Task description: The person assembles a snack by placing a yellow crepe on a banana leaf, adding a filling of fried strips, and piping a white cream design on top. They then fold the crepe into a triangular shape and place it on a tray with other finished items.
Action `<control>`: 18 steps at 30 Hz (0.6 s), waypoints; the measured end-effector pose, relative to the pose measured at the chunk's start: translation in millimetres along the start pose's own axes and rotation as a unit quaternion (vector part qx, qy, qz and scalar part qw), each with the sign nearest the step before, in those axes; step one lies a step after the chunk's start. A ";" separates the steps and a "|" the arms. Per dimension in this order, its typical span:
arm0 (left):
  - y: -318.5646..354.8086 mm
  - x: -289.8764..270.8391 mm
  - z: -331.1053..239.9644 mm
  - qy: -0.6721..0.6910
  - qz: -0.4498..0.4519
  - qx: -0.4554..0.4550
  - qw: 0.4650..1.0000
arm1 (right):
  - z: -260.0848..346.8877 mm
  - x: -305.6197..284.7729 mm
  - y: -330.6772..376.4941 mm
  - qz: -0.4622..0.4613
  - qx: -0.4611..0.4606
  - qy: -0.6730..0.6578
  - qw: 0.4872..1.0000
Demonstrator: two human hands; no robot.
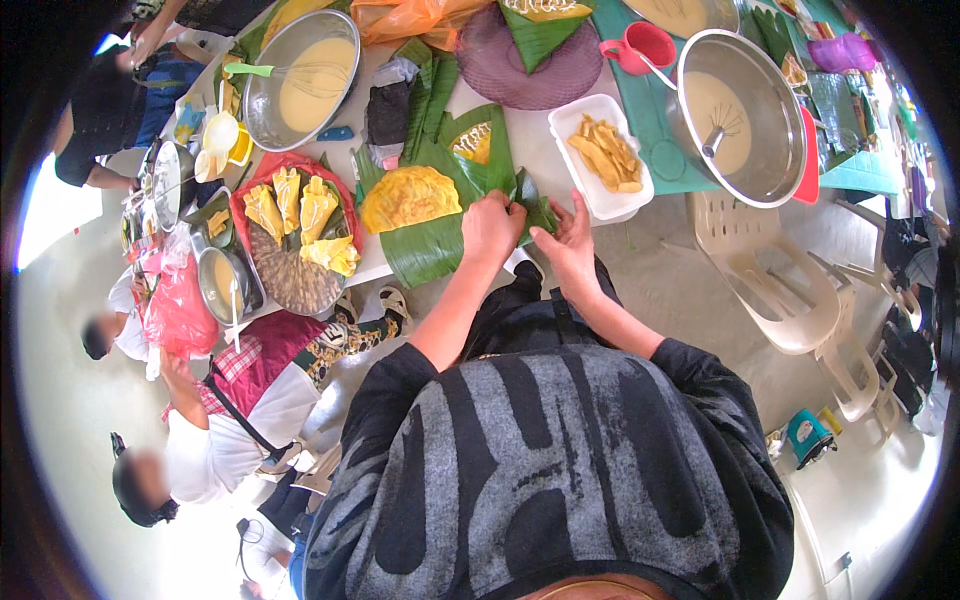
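My left hand (490, 228) is closed, its fingertips pinching the folded end of a green banana leaf (485, 178). Beside it my right hand (573, 250) has thumb and fingers spread, close to the leaf's dark, folded right edge (535, 208). Inside the fold rests a yellow wrap with white drizzle (472, 143). Just left of my hands, a folded yellow crepe (410, 199) lies on a flat leaf piece (425, 252). A white foam tray (640, 190) of golden fried strips (604, 150) stands right of the leaf.
Metal bowls of pale batter with whisks stand at far left (253, 108) and far right (745, 180). A purple plate (475, 75) carries a leaf cone. A red-rimmed round tray (350, 205) bears yellow wraps. Plastic chairs (765, 270) stand right; a person (225, 440) is at left.
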State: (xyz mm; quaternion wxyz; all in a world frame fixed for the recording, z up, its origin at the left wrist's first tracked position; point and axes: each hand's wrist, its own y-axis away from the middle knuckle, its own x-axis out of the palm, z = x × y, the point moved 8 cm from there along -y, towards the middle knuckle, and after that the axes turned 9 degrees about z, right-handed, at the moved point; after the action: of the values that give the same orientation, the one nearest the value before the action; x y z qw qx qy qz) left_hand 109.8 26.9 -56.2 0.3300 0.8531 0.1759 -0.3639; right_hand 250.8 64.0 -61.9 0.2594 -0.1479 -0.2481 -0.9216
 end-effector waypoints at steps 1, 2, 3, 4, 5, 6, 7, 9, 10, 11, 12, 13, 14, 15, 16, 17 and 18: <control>0.1 -0.3 1.5 0.017 -0.003 0.003 1.000 | -2.6 3.0 1.7 0.029 0.005 0.000 1.000; 0.3 -0.7 3.0 0.034 -0.005 0.006 0.999 | -7.5 4.8 3.7 0.057 0.010 0.000 0.998; 0.0 -0.5 4.8 0.049 -0.007 0.022 0.999 | -14.0 6.8 5.0 0.085 0.014 -0.001 0.996; -0.3 -0.1 7.9 0.064 -0.010 0.039 0.997 | -16.1 9.4 3.8 0.095 -0.041 0.019 0.994; -0.2 -1.7 8.7 0.079 -0.013 0.054 0.995 | -18.3 12.8 3.1 0.110 -0.018 0.086 0.990; -1.1 -1.4 10.1 0.080 -0.007 0.059 0.995 | -20.7 15.5 2.8 0.123 0.006 0.152 0.981; -2.1 -1.0 11.3 0.081 -0.001 0.065 0.995 | -17.6 17.3 3.3 0.125 -0.006 0.213 0.969; -2.2 -3.5 8.9 0.080 0.003 0.072 0.994 | -2.5 25.4 2.9 0.129 -0.083 0.319 0.935; -1.9 -3.8 7.0 0.078 0.002 0.073 0.994 | 2.7 26.9 0.6 0.134 -0.147 0.363 0.910; -1.1 -5.9 6.7 0.075 -0.001 0.073 0.994 | 8.5 30.4 0.0 0.139 -0.210 0.404 0.879; -1.2 -5.5 7.9 0.079 0.000 0.074 0.994 | 14.6 33.4 -4.2 0.173 -0.192 0.373 0.891; -1.8 -5.3 9.3 0.082 0.001 0.074 0.994 | 22.6 35.0 -8.2 0.206 -0.173 0.341 0.901; -2.2 -4.4 9.9 0.086 0.003 0.076 0.993 | 26.9 35.7 -11.9 0.237 -0.153 0.308 0.908; -2.6 -3.7 10.2 0.082 0.005 0.080 0.993 | 25.5 33.1 -17.4 0.244 -0.152 0.336 0.897; -3.0 -3.3 10.7 0.079 0.008 0.084 0.993 | 23.6 30.4 -24.6 0.250 -0.150 0.363 0.885; -3.5 -3.3 9.8 0.075 0.010 0.090 0.993 | 22.4 27.8 -31.9 0.255 -0.150 0.390 0.872; -3.4 -3.3 9.0 0.077 0.009 0.093 0.993 | 21.6 24.7 -38.6 0.263 -0.146 0.390 0.870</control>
State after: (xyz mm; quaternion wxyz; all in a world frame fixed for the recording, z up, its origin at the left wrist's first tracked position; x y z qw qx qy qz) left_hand 101.3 22.9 -60.0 0.2382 0.9069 0.1587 -0.3092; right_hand 212.3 94.3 -48.7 0.5432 0.1274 0.0585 -0.8278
